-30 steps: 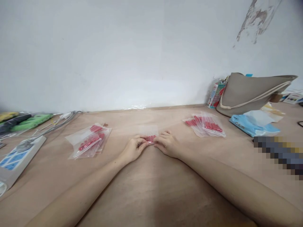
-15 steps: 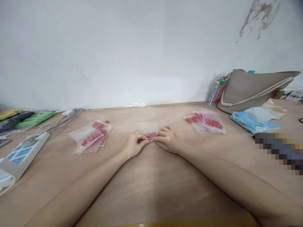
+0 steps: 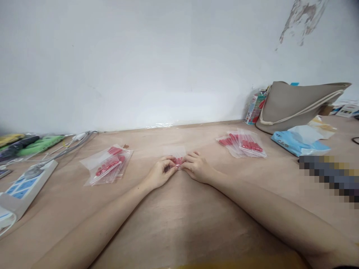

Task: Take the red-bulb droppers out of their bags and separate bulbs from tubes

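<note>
Pinching the near edge of a small clear zip bag point(image 3: 176, 151) from both sides here. Left hand point(image 3: 162, 172) is curled, thumb and fingers closed on the left corner with a bit of a hollow inside the curl. Right hand point(image 3: 198, 168) has its fingertips bunched together on the right corner. Bag's on the tabletop point(image 3: 157, 228), short red sticks point(image 3: 178, 161) showing between the hands. Similar filled bags sit well apart, left stack point(image 3: 109, 164) and right stack point(image 3: 244, 143).
</note>
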Demonstrator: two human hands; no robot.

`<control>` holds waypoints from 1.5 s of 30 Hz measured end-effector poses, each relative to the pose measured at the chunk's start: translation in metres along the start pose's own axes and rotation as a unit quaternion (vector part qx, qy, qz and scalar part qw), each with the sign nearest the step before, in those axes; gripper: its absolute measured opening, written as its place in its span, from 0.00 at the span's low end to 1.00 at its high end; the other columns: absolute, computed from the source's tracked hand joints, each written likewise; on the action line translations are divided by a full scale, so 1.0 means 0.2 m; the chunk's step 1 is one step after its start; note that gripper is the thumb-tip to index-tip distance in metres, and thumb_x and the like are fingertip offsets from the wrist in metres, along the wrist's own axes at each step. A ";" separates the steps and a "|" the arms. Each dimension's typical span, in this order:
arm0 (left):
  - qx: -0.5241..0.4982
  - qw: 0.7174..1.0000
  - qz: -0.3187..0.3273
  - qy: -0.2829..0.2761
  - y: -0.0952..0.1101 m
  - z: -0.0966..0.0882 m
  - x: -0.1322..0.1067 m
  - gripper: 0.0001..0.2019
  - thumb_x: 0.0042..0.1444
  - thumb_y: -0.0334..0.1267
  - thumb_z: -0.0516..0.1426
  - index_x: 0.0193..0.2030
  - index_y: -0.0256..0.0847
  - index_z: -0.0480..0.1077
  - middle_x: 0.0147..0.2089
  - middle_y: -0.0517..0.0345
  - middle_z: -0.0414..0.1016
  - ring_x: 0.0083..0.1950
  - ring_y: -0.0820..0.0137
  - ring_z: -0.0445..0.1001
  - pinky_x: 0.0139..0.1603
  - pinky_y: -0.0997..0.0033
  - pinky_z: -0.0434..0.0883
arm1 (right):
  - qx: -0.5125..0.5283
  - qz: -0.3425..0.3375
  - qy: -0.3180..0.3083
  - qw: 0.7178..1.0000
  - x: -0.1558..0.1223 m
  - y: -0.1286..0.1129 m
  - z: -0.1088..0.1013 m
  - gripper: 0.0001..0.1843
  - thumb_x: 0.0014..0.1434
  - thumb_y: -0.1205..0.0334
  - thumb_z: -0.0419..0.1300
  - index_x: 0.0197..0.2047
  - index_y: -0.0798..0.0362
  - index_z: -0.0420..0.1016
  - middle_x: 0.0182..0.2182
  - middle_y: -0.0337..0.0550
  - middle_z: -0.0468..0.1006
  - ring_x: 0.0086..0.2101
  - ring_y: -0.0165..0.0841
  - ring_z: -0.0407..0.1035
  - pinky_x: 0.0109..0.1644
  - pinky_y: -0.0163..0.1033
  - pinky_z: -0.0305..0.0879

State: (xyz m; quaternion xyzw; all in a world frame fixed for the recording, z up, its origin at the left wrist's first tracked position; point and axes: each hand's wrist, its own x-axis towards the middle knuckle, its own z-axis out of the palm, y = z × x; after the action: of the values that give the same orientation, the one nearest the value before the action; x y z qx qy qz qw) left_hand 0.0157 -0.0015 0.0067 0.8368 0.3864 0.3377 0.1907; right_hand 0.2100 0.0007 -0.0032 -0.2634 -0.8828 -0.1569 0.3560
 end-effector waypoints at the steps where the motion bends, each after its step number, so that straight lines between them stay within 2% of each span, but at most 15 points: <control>1: 0.004 1.000 0.007 -0.002 0.01 0.00 0.00 0.07 0.54 0.37 0.53 0.30 0.39 0.70 0.44 0.52 0.71 0.47 0.66 0.69 0.49 0.64 0.65 | -0.006 0.011 -0.010 1.000 0.00 -0.01 0.00 0.09 0.57 0.68 0.52 0.28 0.54 0.71 0.31 0.41 0.74 0.33 0.30 0.61 0.38 0.38 0.50; 6: 0.063 0.998 0.027 0.011 0.03 0.02 -0.02 0.06 0.56 0.34 0.49 0.30 0.39 0.63 0.35 0.56 0.71 0.37 0.70 0.69 0.37 0.69 0.66 | -0.046 0.003 -0.055 0.997 0.03 -0.04 0.00 0.10 0.60 0.66 0.49 0.30 0.56 0.70 0.31 0.43 0.72 0.33 0.31 0.61 0.36 0.38 0.50; 12: 0.109 0.993 0.015 0.047 0.03 0.02 -0.03 0.05 0.57 0.33 0.47 0.32 0.40 0.61 0.32 0.58 0.70 0.33 0.71 0.69 0.35 0.71 0.66 | -0.044 -0.010 -0.090 0.995 0.04 -0.07 0.01 0.10 0.61 0.64 0.49 0.36 0.54 0.71 0.38 0.45 0.72 0.38 0.33 0.62 0.38 0.39 0.54; 17: 0.100 0.983 -0.045 0.150 0.01 0.00 -0.02 0.05 0.58 0.35 0.47 0.33 0.40 0.61 0.33 0.57 0.70 0.35 0.70 0.70 0.37 0.69 0.66 | 0.059 0.050 -0.062 0.995 0.03 -0.06 -0.01 0.09 0.58 0.66 0.51 0.37 0.51 0.72 0.49 0.46 0.67 0.42 0.32 0.64 0.42 0.37 0.60; 20: 0.101 0.977 -0.009 0.186 0.02 -0.02 -0.03 0.04 0.58 0.35 0.48 0.34 0.39 0.62 0.35 0.55 0.70 0.40 0.68 0.70 0.43 0.67 0.66 | 0.170 0.067 -0.055 0.982 0.02 -0.03 -0.03 0.08 0.56 0.69 0.51 0.35 0.54 0.71 0.50 0.47 0.66 0.43 0.30 0.66 0.44 0.35 0.62; 22: 0.094 0.981 0.044 0.161 0.04 -0.02 -0.04 0.04 0.57 0.35 0.50 0.33 0.39 0.63 0.38 0.54 0.70 0.45 0.68 0.69 0.47 0.66 0.65 | 0.230 0.091 -0.054 0.967 0.01 -0.01 -0.04 0.05 0.53 0.69 0.53 0.32 0.54 0.70 0.46 0.45 0.70 0.42 0.30 0.67 0.44 0.34 0.63; 24: 0.083 0.986 0.093 0.111 0.06 -0.03 -0.04 0.04 0.56 0.35 0.51 0.31 0.39 0.64 0.40 0.53 0.69 0.49 0.67 0.67 0.49 0.66 0.64 | 0.262 0.148 -0.051 0.952 -0.01 0.02 -0.05 0.05 0.52 0.67 0.54 0.27 0.54 0.69 0.40 0.44 0.75 0.40 0.31 0.69 0.42 0.34 0.64; 27: 0.089 0.988 0.121 0.044 0.08 -0.04 -0.05 0.03 0.55 0.36 0.52 0.34 0.40 0.65 0.44 0.52 0.69 0.51 0.66 0.66 0.52 0.65 0.63 | 0.277 0.241 -0.043 0.929 -0.04 0.08 -0.02 0.07 0.50 0.67 0.55 0.22 0.54 0.69 0.32 0.42 0.77 0.36 0.33 0.71 0.39 0.36 0.66; 31: 0.146 0.988 0.052 0.028 0.03 -0.05 -0.02 0.18 0.56 0.41 0.51 0.52 0.39 0.60 0.55 0.47 0.63 0.59 0.61 0.58 0.58 0.57 0.58 | 0.328 0.282 -0.030 0.901 -0.06 0.17 0.04 0.05 0.47 0.70 0.55 0.26 0.55 0.73 0.31 0.42 0.77 0.33 0.32 0.72 0.40 0.38 0.68; 34: 0.174 0.985 -0.007 -0.013 -0.02 -0.05 -0.01 0.21 0.58 0.44 0.48 0.56 0.38 0.57 0.59 0.45 0.59 0.62 0.59 0.54 0.59 0.53 0.55 | 0.367 0.277 -0.025 0.887 -0.07 0.20 0.05 0.06 0.49 0.69 0.55 0.28 0.55 0.74 0.33 0.42 0.76 0.35 0.31 0.71 0.41 0.38 0.68; 36: 0.176 0.984 -0.016 -0.025 -0.03 -0.06 -0.01 0.20 0.59 0.45 0.47 0.55 0.39 0.58 0.56 0.47 0.63 0.59 0.60 0.59 0.59 0.53 0.54 | 0.359 0.275 -0.015 0.892 -0.07 0.20 0.04 0.07 0.49 0.70 0.56 0.29 0.54 0.75 0.36 0.43 0.75 0.38 0.31 0.70 0.43 0.39 0.67; 38: 0.179 0.984 -0.007 -0.006 -0.03 -0.06 -0.02 0.18 0.58 0.44 0.48 0.52 0.40 0.61 0.50 0.51 0.68 0.53 0.62 0.65 0.59 0.52 0.53 | 0.289 0.279 0.002 0.916 -0.06 0.19 0.02 0.07 0.48 0.70 0.57 0.29 0.53 0.76 0.37 0.44 0.72 0.39 0.32 0.68 0.44 0.40 0.66; 41: 0.175 0.984 0.004 0.033 -0.01 -0.06 -0.04 0.14 0.56 0.43 0.50 0.46 0.40 0.65 0.38 0.54 0.71 0.43 0.65 0.70 0.56 0.56 0.59 | 0.179 0.285 -0.004 0.942 -0.05 0.18 -0.02 0.07 0.49 0.68 0.58 0.31 0.52 0.77 0.33 0.44 0.70 0.34 0.31 0.66 0.40 0.40 0.65; 43: 0.158 0.987 0.015 0.038 0.01 -0.07 -0.05 0.15 0.55 0.44 0.52 0.46 0.39 0.66 0.40 0.52 0.71 0.44 0.64 0.69 0.52 0.60 0.63 | 0.192 0.276 -0.048 0.941 -0.04 0.18 -0.04 0.09 0.51 0.67 0.56 0.33 0.52 0.77 0.29 0.42 0.70 0.31 0.30 0.66 0.37 0.38 0.64; 45: 0.132 0.990 0.035 0.012 0.03 -0.08 -0.05 0.19 0.52 0.45 0.55 0.49 0.39 0.65 0.48 0.50 0.69 0.50 0.62 0.67 0.52 0.62 0.64 | 0.249 0.254 -0.090 0.930 -0.03 0.17 -0.05 0.10 0.53 0.66 0.55 0.36 0.53 0.77 0.29 0.41 0.72 0.31 0.29 0.66 0.37 0.36 0.64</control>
State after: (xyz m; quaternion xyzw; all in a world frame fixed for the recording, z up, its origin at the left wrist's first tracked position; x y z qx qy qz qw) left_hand 0.0021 -0.0122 0.0161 0.8636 0.4001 0.3004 0.0612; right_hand 0.2387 0.0219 0.0034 -0.3950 -0.8253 0.1885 0.3568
